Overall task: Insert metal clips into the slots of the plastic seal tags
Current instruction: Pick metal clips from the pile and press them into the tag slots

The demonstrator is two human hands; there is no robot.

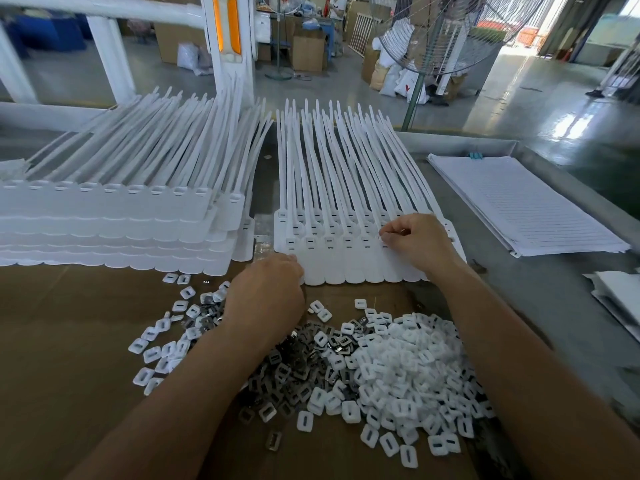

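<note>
Progress: mid-batch, by my read. Sheet of tags [346, 261] lies centre frame, heads toward the person, straps fanning to the top. R hand [420, 242] is on the front row, right of centre, thumb + forefinger closed in a pinch on a small piece at a tag slot, prob. a clip [383, 238], though it's too small to be sure. Front-row slots to the left of it show dark marks; can't tell if those are seated clips or bare openings. Tags under and right of the R hand are hidden, so count left is unknown. L hand [266, 289] sits at the sheet's lower-left corner, fingers curled down out of view; can't tell if it holds anything or just steadies the sheet. Big stack [104, 220] of tag sheets at left of frame; done or waiting, can't say.

Containers: no bin or tray for parts. Clips [287, 368] lie loose in a heap lower centre, mixed w/ white caps [408, 362] to their right and scattered left, all on flat cardboard [69, 341]. Bench has a raised metal rim [460, 142] upper right; paper [519, 202] lies inside it. Boxes [308, 50] at top of frame, contents not visible.
</note>
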